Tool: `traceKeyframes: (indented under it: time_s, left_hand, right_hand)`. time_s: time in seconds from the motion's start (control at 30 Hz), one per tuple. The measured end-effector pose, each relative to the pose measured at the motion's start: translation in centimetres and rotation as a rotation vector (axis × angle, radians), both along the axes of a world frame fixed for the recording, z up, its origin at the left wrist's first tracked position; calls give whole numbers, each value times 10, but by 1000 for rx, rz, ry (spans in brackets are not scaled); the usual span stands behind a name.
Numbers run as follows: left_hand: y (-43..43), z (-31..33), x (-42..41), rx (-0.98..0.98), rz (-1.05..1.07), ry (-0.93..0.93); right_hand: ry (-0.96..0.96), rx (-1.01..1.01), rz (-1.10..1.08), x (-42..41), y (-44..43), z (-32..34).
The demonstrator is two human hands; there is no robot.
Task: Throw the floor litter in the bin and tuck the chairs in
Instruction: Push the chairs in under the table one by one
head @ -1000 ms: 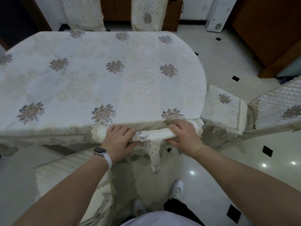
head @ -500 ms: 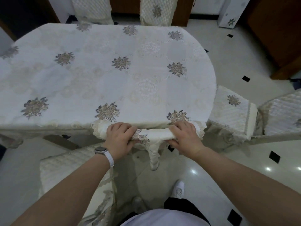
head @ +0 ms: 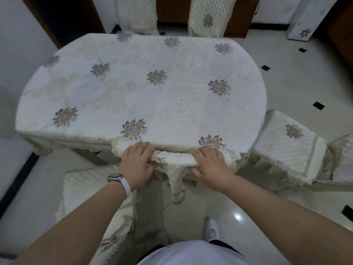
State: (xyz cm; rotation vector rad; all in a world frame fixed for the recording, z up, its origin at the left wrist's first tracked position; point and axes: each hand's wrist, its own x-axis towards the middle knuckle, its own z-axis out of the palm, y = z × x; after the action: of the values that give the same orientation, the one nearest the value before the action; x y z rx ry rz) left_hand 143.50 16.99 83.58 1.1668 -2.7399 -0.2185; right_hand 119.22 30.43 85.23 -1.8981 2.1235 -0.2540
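Now the left hand (head: 136, 163) and right hand (head: 210, 165) wrap the covered chair back (head: 175, 159), set wide apart to push it square; it sits at the near counter (head: 172, 104) edge, seat apparently underneath.

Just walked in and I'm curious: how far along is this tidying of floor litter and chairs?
Done: no litter shows on the floor in view, and two far chairs stand close to the table. In hand: left hand and right hand grip the near chair's back at the table edge. Left: the right chair and left chair seats stick out.
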Motion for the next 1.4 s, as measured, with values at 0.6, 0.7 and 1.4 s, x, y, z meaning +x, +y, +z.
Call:
traceKeyframes:
  time_s: [0.6, 0.7, 1.4]
  left_hand:
    - [166, 34, 127, -120, 542, -22]
    - [190, 34, 161, -144, 659, -70]
    - [264, 33, 285, -93, 1204, -34]
  right_hand:
    - [36, -209, 870, 98, -22, 23]
    - [72, -186, 972, 140, -20, 28]
    - [-131, -123, 1369, 307, -17, 15]
